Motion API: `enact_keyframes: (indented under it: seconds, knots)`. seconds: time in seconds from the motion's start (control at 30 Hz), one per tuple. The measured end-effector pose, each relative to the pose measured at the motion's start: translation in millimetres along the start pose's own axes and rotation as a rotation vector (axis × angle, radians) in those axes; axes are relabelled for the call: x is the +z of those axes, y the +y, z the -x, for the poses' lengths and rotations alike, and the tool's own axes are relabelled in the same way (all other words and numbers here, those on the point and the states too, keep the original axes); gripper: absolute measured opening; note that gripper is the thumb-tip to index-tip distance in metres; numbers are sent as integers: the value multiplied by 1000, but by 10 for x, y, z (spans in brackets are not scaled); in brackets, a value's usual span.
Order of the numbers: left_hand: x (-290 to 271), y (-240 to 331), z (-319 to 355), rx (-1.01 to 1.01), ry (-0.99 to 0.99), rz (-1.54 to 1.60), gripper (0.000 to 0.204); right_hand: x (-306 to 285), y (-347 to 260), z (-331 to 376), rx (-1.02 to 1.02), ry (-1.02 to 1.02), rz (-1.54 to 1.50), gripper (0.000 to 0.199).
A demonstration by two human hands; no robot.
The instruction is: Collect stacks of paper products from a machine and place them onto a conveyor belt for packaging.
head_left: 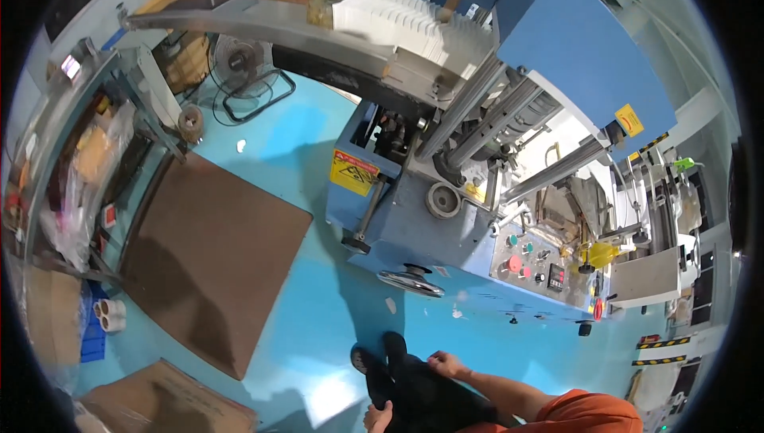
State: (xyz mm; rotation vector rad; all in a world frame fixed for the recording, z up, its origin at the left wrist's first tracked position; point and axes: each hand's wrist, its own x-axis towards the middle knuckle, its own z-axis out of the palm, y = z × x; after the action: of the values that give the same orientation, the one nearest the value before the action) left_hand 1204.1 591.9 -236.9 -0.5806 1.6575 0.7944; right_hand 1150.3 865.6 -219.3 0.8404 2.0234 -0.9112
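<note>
My right hand (pixel 447 364) hangs beside my dark trousers with its fingers loosely curled, and nothing shows in it. Lower, at the bottom edge, my left hand (pixel 378 417) is partly cut off; its fingers are curled in, with the thumb on top and no object visible. Neither hand touches the blue machine (pixel 382 218) in front of me. On its near side are a handwheel (pixel 411 280) and a control panel (pixel 535 267) with red and green buttons. White stacked sheets (pixel 406 15) stand on the conveyor at its far left.
A brown mat (pixel 223 254) lies on the turquoise floor at left, beside a shelf rack (pixel 103 154) with plastic-wrapped goods. Cardboard (pixel 167 401) lies at the lower left. A fan (pixel 239 63) stands farther back. A yellow spray bottle (pixel 602 255) is at the machine's right end.
</note>
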Motion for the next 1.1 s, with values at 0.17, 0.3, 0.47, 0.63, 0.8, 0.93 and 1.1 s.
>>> enact_keyframes:
  seconds: [0.17,0.3,0.47,0.63,0.8,0.93,1.1]
  knots:
    - [-524,-279,-144,121,-207,483,65,-271,560,-65,123,-80,193,51]
    - [-1271,-139,1,126,-168,405,65,-234,997,65,100,-173,291,29]
    - [-2316,358,175,107,-205,342,65,839,1952,-146,13,219,726,28]
    - [-3293,823,191,131,-144,72,65,503,336,-34,110,-208,-215,32]
    - [-3852,1311,223,161,-244,47,65,1332,1166,-221,-113,-115,194,29]
    - [-4252,1682,136,197,-214,-156,65,1655,-375,17,849,13,154,29]
    - [-4456,1918,37,245,-242,-214,65,1826,-864,296,823,30,175,25]
